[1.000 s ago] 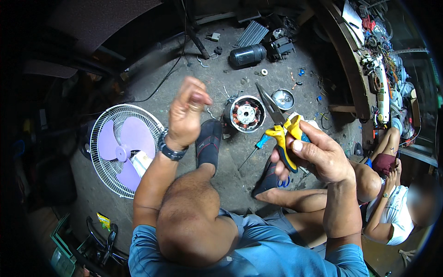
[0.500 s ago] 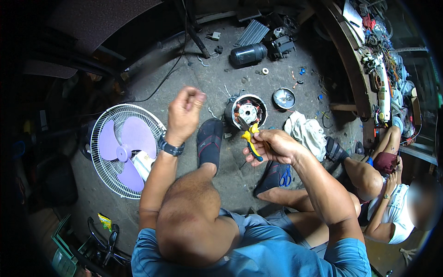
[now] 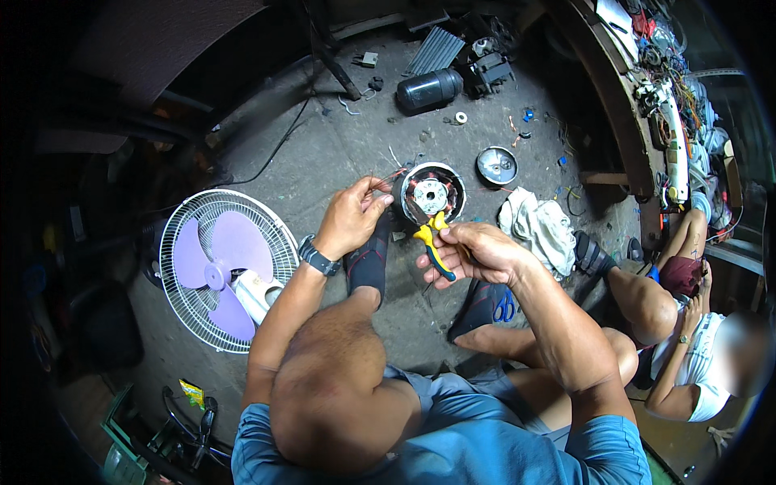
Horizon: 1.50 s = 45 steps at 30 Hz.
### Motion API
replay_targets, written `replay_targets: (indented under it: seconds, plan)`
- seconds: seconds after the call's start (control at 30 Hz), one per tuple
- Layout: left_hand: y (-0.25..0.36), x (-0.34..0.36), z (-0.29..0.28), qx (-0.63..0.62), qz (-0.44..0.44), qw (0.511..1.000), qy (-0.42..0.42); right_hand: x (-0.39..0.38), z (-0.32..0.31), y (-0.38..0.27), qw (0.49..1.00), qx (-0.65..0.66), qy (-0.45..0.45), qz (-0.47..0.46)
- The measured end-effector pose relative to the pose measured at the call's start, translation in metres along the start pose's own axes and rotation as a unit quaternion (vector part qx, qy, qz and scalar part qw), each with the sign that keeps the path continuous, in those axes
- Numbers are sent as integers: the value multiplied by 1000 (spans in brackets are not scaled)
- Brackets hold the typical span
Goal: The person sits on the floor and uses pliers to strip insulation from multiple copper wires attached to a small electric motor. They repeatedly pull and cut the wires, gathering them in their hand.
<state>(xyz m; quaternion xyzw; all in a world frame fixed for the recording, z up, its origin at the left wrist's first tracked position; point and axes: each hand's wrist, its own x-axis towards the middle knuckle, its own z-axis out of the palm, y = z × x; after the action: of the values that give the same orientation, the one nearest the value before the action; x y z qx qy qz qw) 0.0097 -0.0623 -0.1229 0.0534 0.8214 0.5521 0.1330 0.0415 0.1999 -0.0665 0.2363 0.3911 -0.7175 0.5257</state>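
A round electric motor (image 3: pixel 459 199) with copper windings stands upright on the floor in front of me, its inside facing up. My right hand (image 3: pixel 477 252) grips yellow-and-dark pliers (image 3: pixel 426 240) by the handles. Their dark jaws point at the near rim of the motor, and I cannot tell whether they touch it. At the motor's left side my left hand (image 3: pixel 352 212) is closed in a pinch on a thin wire (image 3: pixel 394 174) that leads toward the motor. The fingers partly hide the wire's end.
A fan with purple blades (image 3: pixel 217 275) lies at the left. Right of the motor are a round metal cover (image 3: pixel 497 166) and a white cloth (image 3: pixel 540 230). Blue-handled scissors (image 3: pixel 504 307) lie by my right foot. Another person (image 3: pixel 687 347) sits at the right. A black cylinder (image 3: pixel 428 90) lies farther off.
My left hand has come right and down to the motor's left side and now pinches the wire. The right hand keeps the pliers near the rim, with only a slight shift.
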Motion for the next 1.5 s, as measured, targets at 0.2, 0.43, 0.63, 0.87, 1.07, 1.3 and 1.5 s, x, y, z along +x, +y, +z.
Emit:
replay_targets:
  seconds: [0.2, 0.43, 0.63, 0.87, 1.07, 1.3, 1.5]
  plan:
    - [-8, 1, 3, 19, 0, 1000, -3, 6, -8, 4, 1000, 2, 1, 0]
    - [-6, 1, 5, 21, -17, 1000, -1, 14, -1, 22, 997, 63, 20, -26]
    - [-8, 0, 4, 17, -20, 1000, 6, 10, -13, 20, 977, 205, -58, -18]
    - [-11, -1, 5, -3, -39, 999, -4, 2, -27, 28, 975, 214, -45, -25]
    - [1, 2, 6, 7, -2, 999, -46, -48, 38, 11, 993, -33, 18, -111]
    - [15, 21, 19, -11, 178, 983, -51, -102, 54, -18, 992, -78, 22, -99]
    - [62, 24, 1, -79, 256, 963, 30, -125, 71, -36, 982, -55, -35, -180]
